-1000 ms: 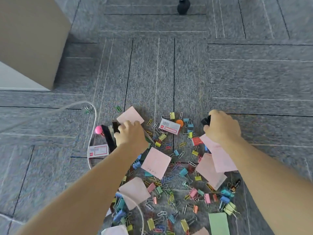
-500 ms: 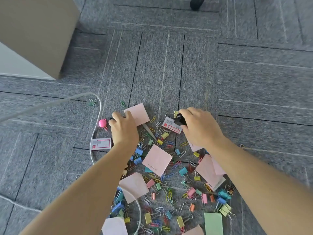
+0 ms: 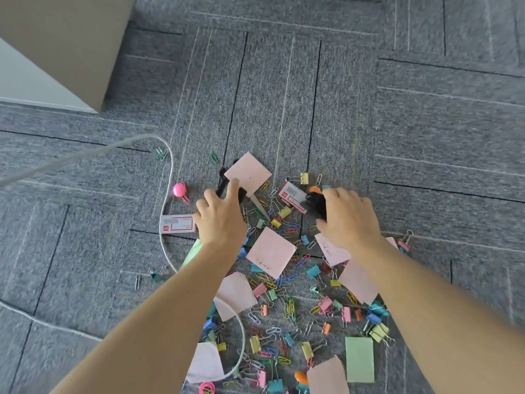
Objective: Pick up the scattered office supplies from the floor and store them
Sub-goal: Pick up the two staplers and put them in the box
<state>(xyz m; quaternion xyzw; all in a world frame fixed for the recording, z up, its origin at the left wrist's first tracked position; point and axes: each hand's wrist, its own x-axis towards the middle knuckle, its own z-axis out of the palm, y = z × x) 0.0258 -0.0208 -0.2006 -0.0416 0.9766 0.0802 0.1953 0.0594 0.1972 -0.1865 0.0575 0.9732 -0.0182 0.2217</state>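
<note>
Black scissors (image 3: 222, 182) sit under my left hand's (image 3: 220, 220) spread fingers; my right hand (image 3: 348, 216) clamps a black clip (image 3: 314, 204).

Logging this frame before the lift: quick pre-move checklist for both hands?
1. Right hand closed on black object: ok.
2. Left hand has scissors secured: not ok, fingers only reach the handles.
3. Scissors free to lift: not ok, pink note overlaps them.
4. White cable clear of left hand: ok, beside it.
5. Storage container in view: not ok.
6. What the black object is: cannot tell.
</note>
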